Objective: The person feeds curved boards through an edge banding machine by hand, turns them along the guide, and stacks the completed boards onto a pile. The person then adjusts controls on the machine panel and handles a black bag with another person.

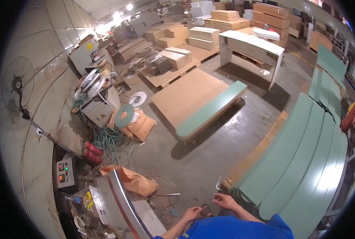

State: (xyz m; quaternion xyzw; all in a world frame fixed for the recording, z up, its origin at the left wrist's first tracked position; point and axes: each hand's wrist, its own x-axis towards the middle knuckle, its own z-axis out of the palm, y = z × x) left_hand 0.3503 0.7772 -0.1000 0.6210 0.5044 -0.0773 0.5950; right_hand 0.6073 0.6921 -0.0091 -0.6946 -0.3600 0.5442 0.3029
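Your right hand is half open, fingers bent, with nothing seen in it, just left of the green panels. Your left hand, loosely curled, is farther left of the panels; I cannot tell whether it grips anything. Well left of them stands the metal-edged machine; a rounded green board also lies left of them, farther from you.

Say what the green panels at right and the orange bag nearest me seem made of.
Green panels: probably coated board, smooth and semi-gloss, judging by the glare; core unclear. Orange bag: matte, creased, slumped; perhaps paper or woven plastic.
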